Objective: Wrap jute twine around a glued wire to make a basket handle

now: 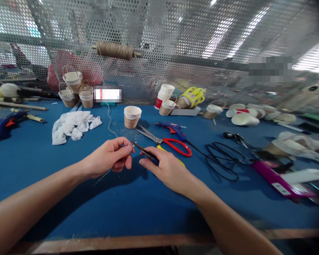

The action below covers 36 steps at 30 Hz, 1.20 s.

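My left hand is closed, its thumb and fingers pinching a thin piece of twine that runs back across the table. My right hand grips a slim, dark pointed tool whose exact kind I cannot make out. Its tip sits close by my left fingertips. Just beyond the hands stands a small twine-wrapped cup with a white cloth-like rim. Red-handled scissors lie partly spread beside my right hand, and a yellow handle shows partly behind that hand.
A blue glue gun lies behind the scissors, its black cord coiled at right. Crumpled white fabric lies left. Several handled cups stand at the back, below a twine spool. Another glue gun is far left; a purple box lies right.
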Each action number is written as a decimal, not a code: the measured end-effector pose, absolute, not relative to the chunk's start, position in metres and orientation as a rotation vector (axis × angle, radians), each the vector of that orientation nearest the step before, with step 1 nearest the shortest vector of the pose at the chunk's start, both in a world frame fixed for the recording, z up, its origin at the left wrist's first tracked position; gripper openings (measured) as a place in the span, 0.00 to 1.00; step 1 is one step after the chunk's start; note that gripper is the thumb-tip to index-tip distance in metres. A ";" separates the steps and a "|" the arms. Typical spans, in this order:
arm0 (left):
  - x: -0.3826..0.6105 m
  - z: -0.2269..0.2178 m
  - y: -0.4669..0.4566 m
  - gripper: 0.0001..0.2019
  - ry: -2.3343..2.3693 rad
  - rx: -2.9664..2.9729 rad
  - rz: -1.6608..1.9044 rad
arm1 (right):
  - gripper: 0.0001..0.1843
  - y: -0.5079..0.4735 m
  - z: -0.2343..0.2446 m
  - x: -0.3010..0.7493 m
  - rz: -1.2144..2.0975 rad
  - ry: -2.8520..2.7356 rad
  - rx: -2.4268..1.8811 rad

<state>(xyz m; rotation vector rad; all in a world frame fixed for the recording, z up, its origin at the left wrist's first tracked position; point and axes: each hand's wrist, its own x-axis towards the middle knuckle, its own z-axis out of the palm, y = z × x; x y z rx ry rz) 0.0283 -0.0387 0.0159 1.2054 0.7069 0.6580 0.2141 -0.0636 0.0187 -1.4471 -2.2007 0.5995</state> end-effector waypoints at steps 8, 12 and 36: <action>0.023 0.018 -0.031 0.06 0.884 1.567 0.745 | 0.16 -0.065 0.021 0.212 0.629 -2.177 -1.497; 0.021 0.021 -0.030 0.08 0.866 1.559 0.723 | 0.15 -0.065 0.021 0.211 0.620 -2.181 -1.472; 0.016 0.008 -0.034 0.06 0.895 2.724 1.182 | 0.18 -0.063 0.019 0.210 0.675 -2.120 -1.514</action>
